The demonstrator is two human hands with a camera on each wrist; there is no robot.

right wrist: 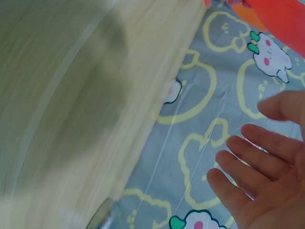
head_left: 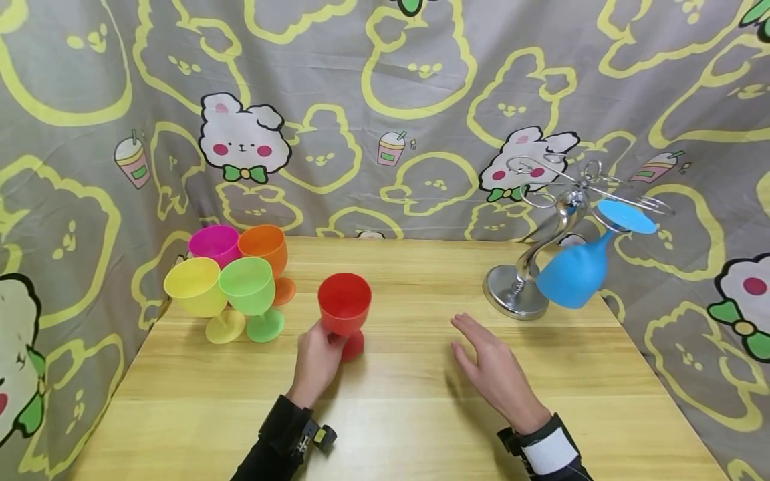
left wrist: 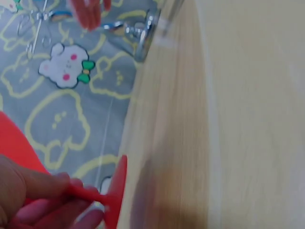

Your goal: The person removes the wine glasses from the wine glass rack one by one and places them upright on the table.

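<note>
My left hand point(head_left: 317, 361) pinches the stem of a red plastic goblet point(head_left: 344, 304), which stands upright in its grip. In the left wrist view the fingers wrap the red stem just above the round foot point(left wrist: 116, 193). My right hand point(head_left: 496, 374) is over the right half of the table, fingers extended and holding nothing; the right wrist view shows its palm and spread fingers. Behind it, a blue goblet point(head_left: 574, 274) hangs upside down by its foot from a chrome wire rack point(head_left: 529, 260) with a round base.
Toward the left edge a cluster of goblets stands upright: yellow point(head_left: 195, 287), green point(head_left: 248, 287), magenta point(head_left: 214, 244) and orange point(head_left: 265, 247). The wooden table point(head_left: 409, 427) is bordered by a patterned grey curtain point(head_left: 337, 73) at the back and both sides.
</note>
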